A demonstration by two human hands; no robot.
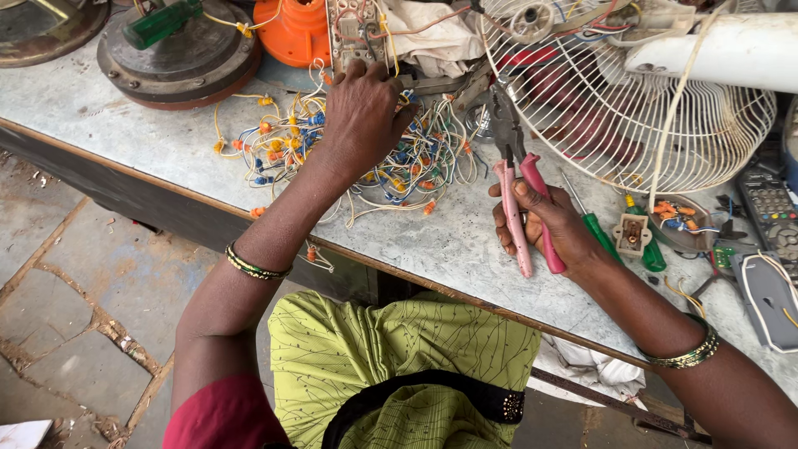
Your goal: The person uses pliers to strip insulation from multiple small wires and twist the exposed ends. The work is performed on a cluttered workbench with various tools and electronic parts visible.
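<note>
**Pliers and wires on the worktop**

My right hand [553, 224] grips pink-handled pliers [519, 195], jaws pointing at the fan guard [632, 108]. My left hand [362, 112] presses, fingers bent, on tangled wires [416, 166] on the grey worktop [440, 245]. A green screwdriver [592, 223] lies just beside.

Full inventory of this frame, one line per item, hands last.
wire tangle: 1, mixed colours, bench centre
pliers: 1, pink handles, in right hand
fan guard: 1, white, top right
screwdrivers: 2, green handles, beside right hand
remote control: 1, grey, right edge
round metal plate: 1, dark, top left
orange cone part: 1, top centre
bench: 1, grey
left hand: on the tangle
right hand: gripping pliers
</note>
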